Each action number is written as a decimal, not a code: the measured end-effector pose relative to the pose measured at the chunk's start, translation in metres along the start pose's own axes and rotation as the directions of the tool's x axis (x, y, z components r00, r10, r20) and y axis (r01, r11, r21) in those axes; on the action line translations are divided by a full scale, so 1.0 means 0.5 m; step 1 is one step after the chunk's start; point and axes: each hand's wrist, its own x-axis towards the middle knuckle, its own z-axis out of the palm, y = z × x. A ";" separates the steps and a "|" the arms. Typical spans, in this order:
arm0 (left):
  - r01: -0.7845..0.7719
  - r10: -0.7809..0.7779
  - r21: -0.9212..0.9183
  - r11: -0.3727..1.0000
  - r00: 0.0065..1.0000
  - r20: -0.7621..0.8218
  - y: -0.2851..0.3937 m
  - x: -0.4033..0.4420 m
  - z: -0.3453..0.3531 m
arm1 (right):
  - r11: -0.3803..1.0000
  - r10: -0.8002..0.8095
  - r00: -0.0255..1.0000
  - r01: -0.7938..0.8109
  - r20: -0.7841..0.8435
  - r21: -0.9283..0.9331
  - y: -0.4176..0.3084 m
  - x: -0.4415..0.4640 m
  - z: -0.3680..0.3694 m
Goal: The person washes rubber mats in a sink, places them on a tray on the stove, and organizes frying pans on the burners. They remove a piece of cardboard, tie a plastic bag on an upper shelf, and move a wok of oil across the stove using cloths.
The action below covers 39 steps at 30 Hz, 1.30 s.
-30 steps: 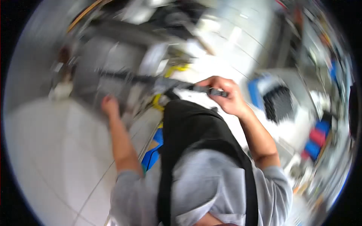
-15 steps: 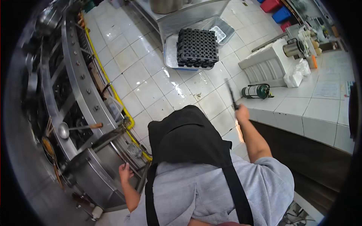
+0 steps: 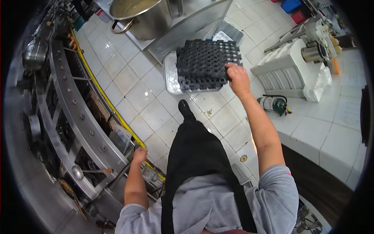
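Note:
Black perforated mats (image 3: 206, 58) lie stacked on the floor, the top one askew over those below. At its right edge, my right hand (image 3: 237, 78) has its fingers curled round the mat. Beneath the stack a pale metal tray (image 3: 170, 74) sticks out at the left. My left hand (image 3: 139, 155) is closed in a loose fist beside the yellow pipe (image 3: 131, 134) along the stove front, with nothing visible in it.
A steel stove (image 3: 78, 117) with a ladle (image 3: 78, 172) runs down the left. Ahead, a large pot (image 3: 150, 19) stands on a steel table. A clear bin (image 3: 237, 36) sits behind the mats. On the right, a green cylinder (image 3: 278, 105) lies on the tiled counter (image 3: 307, 132).
My right hand has moved forward and left to the mat stack; the thin dark object it held is no longer seen edge-on. A top mat now lies askew. My left hand has moved forward and closed.

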 end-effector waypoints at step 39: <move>-0.314 0.317 0.077 0.946 0.853 -0.415 0.771 0.776 0.431 | -0.252 0.673 0.208 -0.838 0.710 0.485 0.437 -0.084 0.673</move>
